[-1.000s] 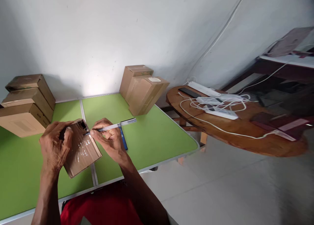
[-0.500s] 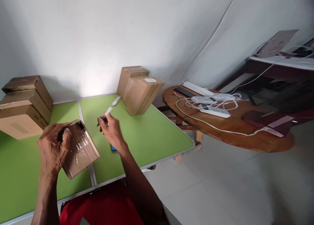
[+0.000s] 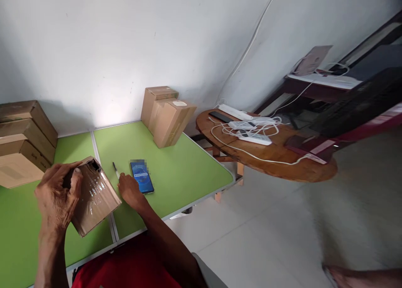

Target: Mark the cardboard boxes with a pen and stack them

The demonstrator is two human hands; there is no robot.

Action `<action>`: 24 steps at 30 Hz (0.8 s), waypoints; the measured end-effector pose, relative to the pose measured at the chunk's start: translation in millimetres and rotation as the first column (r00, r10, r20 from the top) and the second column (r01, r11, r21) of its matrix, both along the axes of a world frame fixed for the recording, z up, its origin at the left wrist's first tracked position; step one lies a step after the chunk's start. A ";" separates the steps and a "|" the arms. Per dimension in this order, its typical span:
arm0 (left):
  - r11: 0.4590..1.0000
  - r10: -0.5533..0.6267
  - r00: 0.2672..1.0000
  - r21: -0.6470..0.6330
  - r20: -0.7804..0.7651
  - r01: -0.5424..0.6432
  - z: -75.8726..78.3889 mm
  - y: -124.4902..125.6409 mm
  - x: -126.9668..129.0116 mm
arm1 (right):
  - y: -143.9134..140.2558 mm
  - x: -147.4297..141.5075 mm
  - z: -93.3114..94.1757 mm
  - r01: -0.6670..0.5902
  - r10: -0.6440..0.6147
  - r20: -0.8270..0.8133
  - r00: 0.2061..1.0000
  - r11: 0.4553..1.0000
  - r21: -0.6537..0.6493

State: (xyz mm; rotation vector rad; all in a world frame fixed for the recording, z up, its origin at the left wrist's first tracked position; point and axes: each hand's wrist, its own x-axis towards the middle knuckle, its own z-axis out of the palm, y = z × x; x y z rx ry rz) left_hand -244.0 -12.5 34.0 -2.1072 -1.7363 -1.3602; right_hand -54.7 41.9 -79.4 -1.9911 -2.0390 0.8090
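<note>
My left hand (image 3: 59,194) is closed on the upper edge of a cardboard box (image 3: 94,200). The box is tilted over the green table, with shiny clear tape across its face and a dark torn hole at its top corner. To its right, my right hand (image 3: 129,190) is low over the table, fingers closed at the near end of a slim black-and-white tool (image 3: 115,168). It looks like a pen or a small knife; I cannot tell which. Just right of that hand lies a phone (image 3: 142,176) with a lit blue screen.
Cardboard boxes (image 3: 23,139) are stacked at the left of the green table (image 3: 188,175). More boxes (image 3: 172,122) stand near the back right edge by the wall. A round wooden table (image 3: 251,160) to the right carries power strips (image 3: 254,137) and tangled white cables.
My right hand has come down and left with the slim tool, from raised to table level. The phone, mostly covered before, now shows. The left hand keeps its hold on the box.
</note>
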 end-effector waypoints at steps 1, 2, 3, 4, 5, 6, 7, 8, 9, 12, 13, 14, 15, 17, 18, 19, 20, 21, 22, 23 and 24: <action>1.000 0.001 1.000 0.014 -0.002 -0.001 -0.3 0.0 -0.1 | -2.6 1.7 0.8 0.010 -0.010 -0.001 1.000 1.000 0.004; 1.000 0.001 1.000 0.028 -0.003 -0.001 -0.7 0.1 -0.2 | -5.9 4.7 1.7 0.026 -0.026 -0.003 1.000 1.000 0.013; 0.999 0.000 1.000 0.039 -0.005 0.000 -1.2 0.2 -0.3 | -9.6 9.2 2.6 0.051 -0.050 -0.004 0.999 0.998 0.026; 0.999 -0.001 1.000 0.052 -0.006 0.001 -1.7 0.3 -0.3 | -13.8 15.3 3.4 0.085 -0.085 -0.003 0.996 0.995 0.043; 0.998 -0.001 1.000 0.062 -0.006 0.002 -2.3 0.4 -0.2 | -18.0 22.8 3.7 0.129 -0.130 0.004 0.992 0.990 0.062; 0.998 -0.004 1.000 0.063 -0.007 0.004 -2.8 0.5 -0.2 | -22.2 31.2 3.5 0.183 -0.185 0.014 0.983 0.980 0.076; 0.998 -0.004 1.000 0.062 -0.007 0.005 -3.3 0.6 -0.1 | -26.1 40.2 2.6 0.242 -0.245 0.025 0.969 0.967 0.083; 0.998 -0.005 1.000 0.059 -0.009 0.005 -3.8 0.6 0.0 | -29.4 48.9 1.0 0.298 -0.302 0.031 0.953 0.951 0.080; 0.998 0.000 1.000 0.063 -0.010 0.000 -4.2 0.7 0.2 | -31.9 57.0 -1.2 0.344 -0.347 0.030 0.938 0.937 0.067; 0.998 0.012 1.000 0.055 -0.019 -0.011 -5.0 1.0 0.5 | -34.1 74.0 -9.9 0.410 -0.410 -0.022 0.912 0.912 0.015; 0.998 0.016 1.000 0.057 -0.016 -0.015 -5.2 1.0 0.5 | -33.0 77.1 -12.9 0.417 -0.416 -0.051 0.908 0.909 0.002; 0.998 0.014 1.000 0.054 -0.011 -0.013 -5.5 1.0 0.5 | -31.1 79.1 -15.6 0.424 -0.423 -0.083 0.902 0.906 -0.011; 0.999 0.010 1.000 0.053 -0.005 -0.010 -5.7 0.8 0.5 | -28.7 80.1 -18.0 0.432 -0.432 -0.121 0.894 0.901 -0.026; 0.998 0.008 1.000 0.064 0.002 -0.008 -6.5 0.3 0.2 | -23.8 80.6 -21.7 0.439 -0.443 -0.214 0.871 0.896 -0.066; 0.998 0.003 1.000 0.065 -0.002 -0.003 -7.0 0.0 0.0 | -21.8 80.3 -23.0 0.434 -0.440 -0.273 0.855 0.897 -0.088; 0.998 0.000 1.000 0.064 -0.008 0.001 -7.5 -0.2 -0.3 | -20.6 80.0 -24.0 0.423 -0.434 -0.340 0.834 0.900 -0.110; 0.998 0.001 1.000 0.067 -0.012 0.000 -8.0 -0.4 -0.6 | -20.2 79.8 -24.7 0.406 -0.423 -0.414 0.806 0.904 -0.134; 0.997 0.002 1.000 0.071 -0.015 -0.001 -8.4 -0.4 -0.9 | -20.9 79.8 -25.0 0.384 -0.410 -0.492 0.768 0.910 -0.159; 0.997 0.003 1.000 0.077 -0.016 -0.002 -8.8 -0.4 -1.3 | -22.6 80.1 -25.1 0.357 -0.397 -0.569 0.720 0.915 -0.187; 0.996 0.003 1.000 0.085 -0.016 -0.002 -9.0 -0.2 -1.6 | -25.2 80.8 -24.8 0.324 -0.383 -0.642 0.664 0.921 -0.215; 0.996 0.002 1.000 0.090 -0.014 -0.001 -9.0 0.0 -1.9 | -28.7 82.0 -24.1 0.291 -0.371 -0.704 0.606 0.927 -0.237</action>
